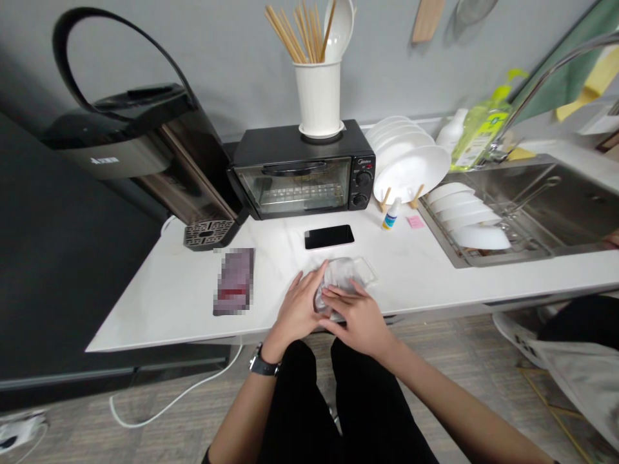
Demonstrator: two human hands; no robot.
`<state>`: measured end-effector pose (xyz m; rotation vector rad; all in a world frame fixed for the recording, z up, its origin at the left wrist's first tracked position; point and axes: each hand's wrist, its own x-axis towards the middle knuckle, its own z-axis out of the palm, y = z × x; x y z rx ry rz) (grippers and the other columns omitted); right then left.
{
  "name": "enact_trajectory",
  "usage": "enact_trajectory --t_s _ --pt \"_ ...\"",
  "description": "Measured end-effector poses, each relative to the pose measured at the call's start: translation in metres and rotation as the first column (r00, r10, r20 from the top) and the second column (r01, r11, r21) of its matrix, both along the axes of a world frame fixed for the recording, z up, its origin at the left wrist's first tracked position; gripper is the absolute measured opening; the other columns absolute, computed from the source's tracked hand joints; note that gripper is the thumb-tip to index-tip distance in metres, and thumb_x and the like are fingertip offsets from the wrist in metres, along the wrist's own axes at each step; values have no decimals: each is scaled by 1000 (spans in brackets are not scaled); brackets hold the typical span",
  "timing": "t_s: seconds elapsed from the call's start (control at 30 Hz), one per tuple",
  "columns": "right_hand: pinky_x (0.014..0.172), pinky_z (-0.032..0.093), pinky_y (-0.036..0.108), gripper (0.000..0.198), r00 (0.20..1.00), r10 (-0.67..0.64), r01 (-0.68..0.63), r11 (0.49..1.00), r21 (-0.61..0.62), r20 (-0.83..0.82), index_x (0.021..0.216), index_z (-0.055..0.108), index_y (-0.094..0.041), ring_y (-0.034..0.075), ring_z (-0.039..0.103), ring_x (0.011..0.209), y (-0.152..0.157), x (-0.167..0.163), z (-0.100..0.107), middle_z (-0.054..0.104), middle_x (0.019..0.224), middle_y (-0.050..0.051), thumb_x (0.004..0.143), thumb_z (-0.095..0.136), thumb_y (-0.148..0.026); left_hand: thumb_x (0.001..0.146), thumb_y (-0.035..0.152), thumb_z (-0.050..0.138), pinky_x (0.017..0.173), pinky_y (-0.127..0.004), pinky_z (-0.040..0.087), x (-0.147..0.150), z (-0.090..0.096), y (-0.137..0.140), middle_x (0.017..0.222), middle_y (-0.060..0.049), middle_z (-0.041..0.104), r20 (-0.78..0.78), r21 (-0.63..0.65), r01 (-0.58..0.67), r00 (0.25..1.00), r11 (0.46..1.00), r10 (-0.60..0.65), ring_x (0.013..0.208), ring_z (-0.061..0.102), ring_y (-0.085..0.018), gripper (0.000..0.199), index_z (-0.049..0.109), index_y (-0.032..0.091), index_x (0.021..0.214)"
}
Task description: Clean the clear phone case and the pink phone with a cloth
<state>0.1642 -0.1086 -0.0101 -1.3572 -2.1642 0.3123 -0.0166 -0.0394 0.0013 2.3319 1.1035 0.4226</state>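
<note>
Near the front edge of the white countertop [159, 303], both hands meet over a soft grey cloth [341, 270]. My left hand [300, 306] grips its left side, with the fingers angled up along it. My right hand [358, 316] presses its bent fingers onto the cloth from the right. A clear plastic piece [366, 270], perhaps a case, shows beyond the cloth on the right; the rest is covered. Just behind lies a black-screened phone [329, 237], flat. To its right stand a small spray bottle [391, 214] and a pink sticky note [414, 222].
A toaster oven [300, 183] bears a white holder [319, 96] with chopsticks. Left are a water dispenser [169, 161] and a blurred purple item [235, 281]. Right are plates [411, 171] and a sink [536, 193] with bowls [467, 216]. Another person's sleeve [585, 374] shows low right.
</note>
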Motion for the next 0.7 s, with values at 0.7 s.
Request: enact_trajectory --t_s 0.7 --pt "133 18 55 35 998 -52 51 998 -30 -46 129 69 -23 25 67 133 -8 24 -2 75 135 7 106 57 -47 84 24 71 132 -53 19 2 -2 -2 156 -8 55 -5 28 -34 999 999 34 146 50 -26 106 8 30 170"
